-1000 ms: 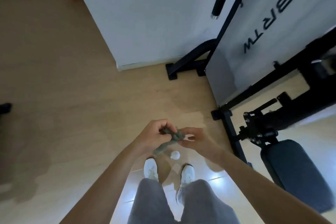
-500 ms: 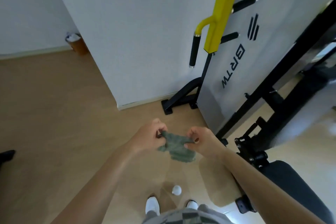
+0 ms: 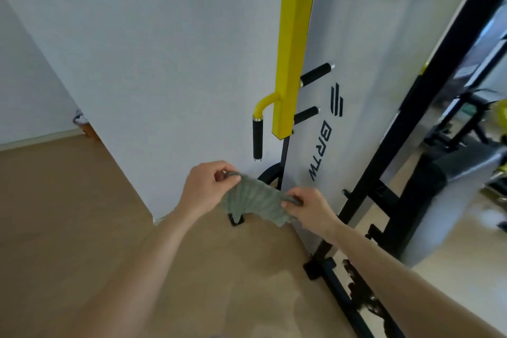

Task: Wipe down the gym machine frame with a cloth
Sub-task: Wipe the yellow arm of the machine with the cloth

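Both hands are out in front, stretching a grey-green cloth (image 3: 253,202) between them above the wooden floor (image 3: 68,228). The left hand (image 3: 208,186) pinches the cloth's left corner between thumb and curled fingers; the right hand (image 3: 308,207) grips the right corner the same way (the lower edge hangs loose). Just beyond the cloth stands the gym machine: a yellow upright post (image 3: 295,44) with a black-padded handle (image 3: 258,136) on its left, a grey panel (image 3: 354,85) lettered BRTW, and a black frame bar (image 3: 406,123) slanting on the right.
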The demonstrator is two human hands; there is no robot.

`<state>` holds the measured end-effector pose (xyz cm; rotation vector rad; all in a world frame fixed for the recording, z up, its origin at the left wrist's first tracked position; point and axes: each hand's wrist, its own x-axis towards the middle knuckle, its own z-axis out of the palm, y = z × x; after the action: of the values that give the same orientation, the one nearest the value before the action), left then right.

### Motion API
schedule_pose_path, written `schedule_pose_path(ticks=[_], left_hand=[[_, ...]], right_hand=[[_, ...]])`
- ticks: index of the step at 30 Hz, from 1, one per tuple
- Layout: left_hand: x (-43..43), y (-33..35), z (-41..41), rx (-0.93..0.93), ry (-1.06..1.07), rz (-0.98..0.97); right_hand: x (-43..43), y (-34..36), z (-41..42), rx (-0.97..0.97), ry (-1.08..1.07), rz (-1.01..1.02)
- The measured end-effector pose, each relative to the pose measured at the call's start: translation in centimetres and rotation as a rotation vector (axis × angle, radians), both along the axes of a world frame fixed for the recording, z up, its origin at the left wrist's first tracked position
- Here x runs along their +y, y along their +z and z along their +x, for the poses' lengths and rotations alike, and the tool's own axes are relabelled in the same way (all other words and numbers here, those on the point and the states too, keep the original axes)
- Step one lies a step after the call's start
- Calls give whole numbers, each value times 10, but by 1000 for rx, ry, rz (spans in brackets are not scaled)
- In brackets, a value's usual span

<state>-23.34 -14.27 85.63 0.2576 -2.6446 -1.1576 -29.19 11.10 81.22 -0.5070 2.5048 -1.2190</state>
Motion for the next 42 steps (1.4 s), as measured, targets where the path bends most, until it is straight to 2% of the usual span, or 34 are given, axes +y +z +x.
schedule_pose_path(ticks=[5,10,14,18,21,25,30,33,36,42], left_hand=[[-21,39,-96,143,6,194],[-44,64,-179,238,-48,524],[-48,56,-225,102,-167,617],[-42,33,-255,-89,-359,560],[-39,25,-270,-63,-433,508],[-39,15,-289,-99,-535,566],[-34,12,-307,-29,-544,556],[-30,11,-315,51,-509,490],[-27,11,-322,84,-463,502],[-43,6,-317,-38,-546,595]], right_hand=[[-43,38,-73,-13,-310,-351],[-96,68,-134,118,-567,-598],[-132,65,-157,182,-733,-707],[-160,41,-166,50,-882,-844],[-168,39,-170,74,-930,-779],[-173,42,-161,200,-813,-708],[-180,41,-165,257,-870,-572],[-178,38,-175,291,-884,-575],[-177,36,-187,336,-914,-595],[-176,29,-189,435,-890,-609]])
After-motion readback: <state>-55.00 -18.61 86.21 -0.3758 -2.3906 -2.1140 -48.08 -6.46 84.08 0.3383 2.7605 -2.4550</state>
